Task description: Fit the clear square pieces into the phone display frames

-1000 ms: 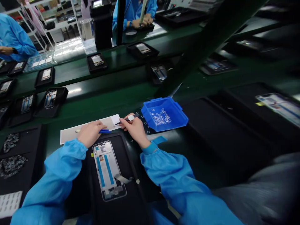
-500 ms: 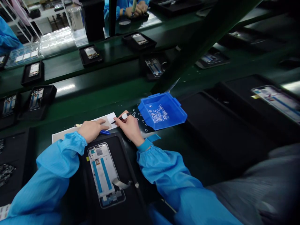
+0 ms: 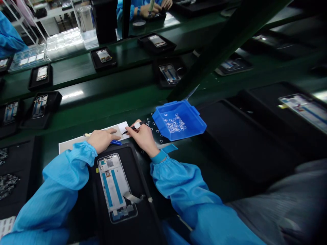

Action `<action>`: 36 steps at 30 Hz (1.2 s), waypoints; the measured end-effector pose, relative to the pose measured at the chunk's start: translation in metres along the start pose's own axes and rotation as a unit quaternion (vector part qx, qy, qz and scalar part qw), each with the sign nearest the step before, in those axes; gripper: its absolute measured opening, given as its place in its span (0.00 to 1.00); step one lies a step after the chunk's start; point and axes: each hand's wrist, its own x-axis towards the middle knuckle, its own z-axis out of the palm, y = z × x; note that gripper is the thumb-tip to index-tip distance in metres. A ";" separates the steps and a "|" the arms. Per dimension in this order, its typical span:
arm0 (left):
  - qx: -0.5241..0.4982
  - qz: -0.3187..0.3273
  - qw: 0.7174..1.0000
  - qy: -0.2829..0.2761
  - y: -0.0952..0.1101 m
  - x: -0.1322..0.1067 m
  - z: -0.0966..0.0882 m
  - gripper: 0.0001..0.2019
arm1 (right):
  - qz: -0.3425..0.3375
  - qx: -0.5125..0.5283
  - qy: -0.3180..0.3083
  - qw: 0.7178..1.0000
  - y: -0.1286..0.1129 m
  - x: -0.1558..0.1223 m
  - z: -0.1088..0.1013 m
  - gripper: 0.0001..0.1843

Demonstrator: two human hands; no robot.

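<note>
My right hand (image 3: 145, 136) is closed around black tweezers (image 3: 143, 123) with a white patch, their tip down at a white sheet. My left hand (image 3: 101, 140) is closed over a slim blue pen-like tool (image 3: 116, 142); its pale end shows past the far side of the hand. The left fingertips press on the white-and-beige sheet (image 3: 66, 145) near the tweezers' tip. Nearer to me, an opened phone frame (image 3: 116, 187) with blue strips and a loose ribbon cable lies in a black tray (image 3: 146, 217).
A blue bin (image 3: 190, 117) with small white pieces stands right of my right hand, similar pieces scattered beside it. Black trays (image 3: 42, 112) with phone frames line the green bench. A slanted dark post (image 3: 217, 47) crosses the view. A co-worker's hands (image 3: 150, 9) work across the bench.
The whole view has shifted slightly, so things appear a little further right. The tweezers' tip stays at the sheet and both hands keep nearly the same pose.
</note>
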 end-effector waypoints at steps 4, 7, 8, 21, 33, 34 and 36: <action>0.004 0.004 1.000 0.001 0.000 0.000 0.002 0.28 | 0.006 0.036 -0.001 0.999 0.002 0.004 0.002 0.10; -0.004 0.003 1.000 0.002 -0.001 0.002 0.003 0.30 | 0.009 0.079 0.009 0.997 -0.001 0.003 -0.003 0.13; -0.010 0.005 1.000 0.001 -0.002 0.002 0.003 0.30 | 0.007 0.097 0.017 0.995 -0.005 -0.001 -0.006 0.15; -0.391 -0.117 0.901 0.147 -0.005 -0.073 0.019 0.18 | -0.037 0.127 -0.088 0.987 -0.043 -0.087 -0.001 0.15; -0.424 -0.100 0.895 0.092 0.006 -0.072 0.026 0.15 | -0.070 0.045 -0.074 0.994 -0.041 -0.082 0.007 0.12; -0.420 -0.099 0.897 0.095 0.006 -0.072 0.026 0.14 | -0.070 0.042 -0.074 0.994 -0.041 -0.082 0.007 0.12; -0.412 -0.099 0.900 0.100 0.006 -0.072 0.026 0.13 | -0.068 0.038 -0.075 0.994 -0.040 -0.082 0.007 0.12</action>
